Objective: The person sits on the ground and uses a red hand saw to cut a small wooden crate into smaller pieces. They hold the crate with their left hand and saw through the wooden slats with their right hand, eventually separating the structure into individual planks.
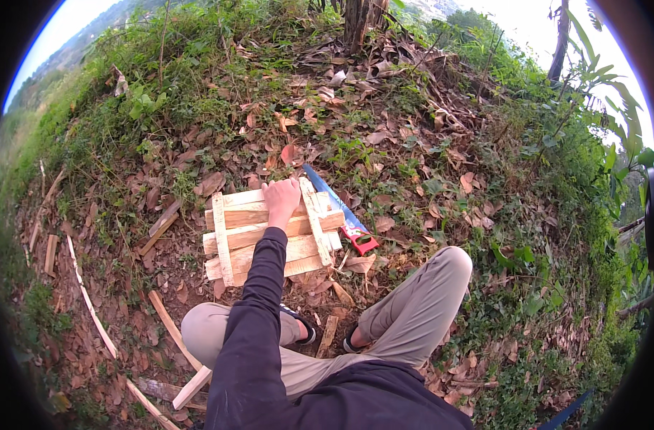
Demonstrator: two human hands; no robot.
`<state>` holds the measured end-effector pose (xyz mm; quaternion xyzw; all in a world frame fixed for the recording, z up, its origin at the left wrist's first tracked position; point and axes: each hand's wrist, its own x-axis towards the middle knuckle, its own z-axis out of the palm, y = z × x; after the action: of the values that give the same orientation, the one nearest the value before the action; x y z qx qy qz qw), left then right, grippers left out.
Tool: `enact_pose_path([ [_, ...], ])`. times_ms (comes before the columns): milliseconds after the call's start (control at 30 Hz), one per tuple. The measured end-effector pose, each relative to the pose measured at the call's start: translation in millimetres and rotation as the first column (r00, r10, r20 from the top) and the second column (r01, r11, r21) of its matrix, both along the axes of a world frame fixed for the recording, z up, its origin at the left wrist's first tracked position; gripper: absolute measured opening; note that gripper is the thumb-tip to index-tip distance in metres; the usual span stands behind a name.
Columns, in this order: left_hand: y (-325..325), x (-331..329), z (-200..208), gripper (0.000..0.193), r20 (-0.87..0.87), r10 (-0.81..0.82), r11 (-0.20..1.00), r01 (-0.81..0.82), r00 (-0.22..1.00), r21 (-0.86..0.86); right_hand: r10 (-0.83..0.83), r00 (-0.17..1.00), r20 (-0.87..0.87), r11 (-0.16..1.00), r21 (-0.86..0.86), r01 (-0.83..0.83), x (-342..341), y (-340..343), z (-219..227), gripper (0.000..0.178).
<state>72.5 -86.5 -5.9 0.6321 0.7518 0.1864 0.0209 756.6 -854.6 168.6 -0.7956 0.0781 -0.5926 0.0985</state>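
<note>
On leafy ground (pixel 406 208), wooden slat frame (pixel 298 249) looks mostly laid out, crosspieces (pixel 222 244) over slats; left hand (pixel 280 197) at its upper part, cannot tell whether grip is clamped; saw (pixel 333 197) alongside; any fastening probably left.

Leafy ground (pixel 442 179) carries a wooden frame (pixel 298 248), handsaw (pixel 337 203) and wood strips (pixel 171 326).
</note>
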Motion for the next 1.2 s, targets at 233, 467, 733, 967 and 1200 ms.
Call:
enact_pose_path([
  [233, 4, -12, -8, 0.048, 0.008, 0.027, 1.0, -0.027, 1.0, -0.008, 0.043, 0.999, -0.008, 0.999, -0.001, -0.043, -4, -6, 4, 0.045],
  [467, 1, -10, 1, 0.049, 0.036, 0.023, 0.999, -0.022, 0.999, -0.028, 0.076, 0.997, -0.016, 0.997, -0.006, -0.076, -5, -17, 16, 0.045],
  [733, 0, -9, 5, 0.048, 0.033, 0.002, 0.999, 0.0, 0.999, -0.049, 0.105, 0.994, -0.024, 0.994, -0.019, -0.105, -3, -30, 43, 0.046],
  [967, 8, -13, -5, 0.051, 0.007, 0.012, 0.999, -0.012, 1.0, -0.032, 0.096, 0.995, -0.023, 0.995, -0.038, -0.097, 14, -33, 76, 0.046],
  [1200, 5, -8, -2, 0.05, -0.005, 0.002, 1.0, -0.002, 1.0, -0.024, 0.052, 0.998, -0.045, 0.996, -0.074, -0.055, 12, -51, 91, 0.047],
])
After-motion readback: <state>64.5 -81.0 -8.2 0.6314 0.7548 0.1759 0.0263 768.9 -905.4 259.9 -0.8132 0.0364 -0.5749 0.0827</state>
